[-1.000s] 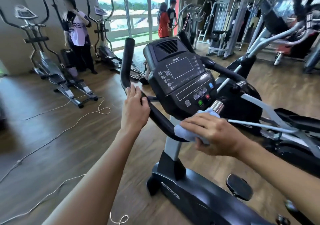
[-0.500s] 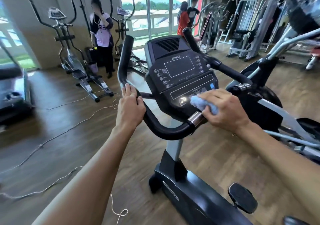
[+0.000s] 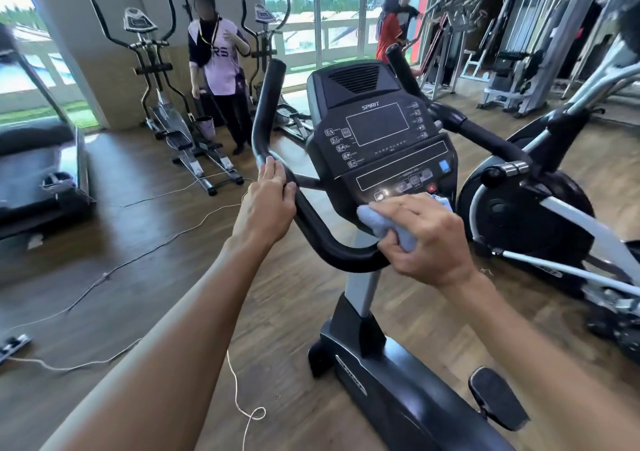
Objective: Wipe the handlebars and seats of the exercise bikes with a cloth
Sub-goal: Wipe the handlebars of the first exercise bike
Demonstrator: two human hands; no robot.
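A light blue cloth (image 3: 388,223) is bunched in the right hand (image 3: 427,239), whose fingers are curled round it, and is pressed against the black handlebar (image 3: 325,239) just below the console (image 3: 379,138) of the exercise bike (image 3: 398,378). The handlebar's left bend is gripped by the left hand (image 3: 265,208), fingers wrapped round it.

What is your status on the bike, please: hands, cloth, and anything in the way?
Left hand grips the handlebar. Right hand presses the blue cloth at the console's lower edge. Nothing blocking the bar.
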